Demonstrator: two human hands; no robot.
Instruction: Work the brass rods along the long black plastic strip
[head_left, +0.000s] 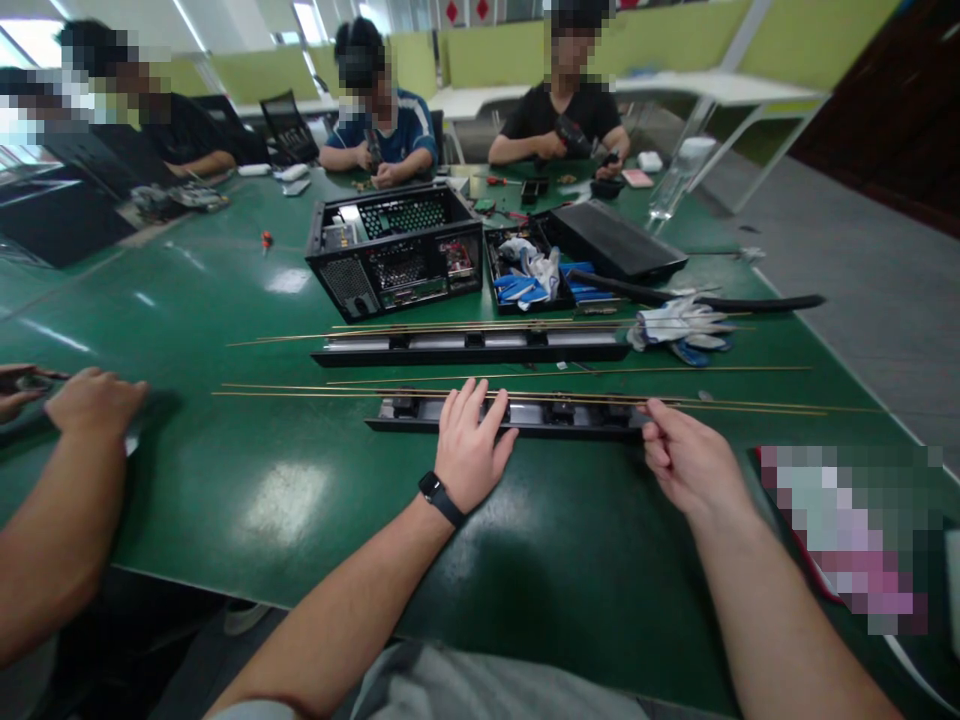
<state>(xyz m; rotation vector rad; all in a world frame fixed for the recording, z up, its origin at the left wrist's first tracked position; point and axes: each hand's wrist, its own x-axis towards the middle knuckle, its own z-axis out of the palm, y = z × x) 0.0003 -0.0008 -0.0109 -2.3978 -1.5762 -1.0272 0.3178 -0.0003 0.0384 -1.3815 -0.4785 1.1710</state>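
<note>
My left hand [474,450], a dark watch on its wrist, lies fingers outstretched across the middle of a long black channel-shaped bar [409,426]. Its fingertips touch thin brass-coloured rods [780,407] that run lengthwise along the bar and stick out past both ends. At the bar's right end my right hand [694,455] is closed in a pinch beside the rods; what sits between thumb and finger is hidden. Dark blocks [561,410] sit inside the channel. A second black bar [450,356], also with rods over it, lies parallel just beyond.
Beyond the bars stand an open black computer case [394,250] and a tray [499,300] with gloves. More gloves [679,325] and a black tube [750,303] lie at right. A co-worker's hands [94,400] are at left; other people sit across the green table [225,530].
</note>
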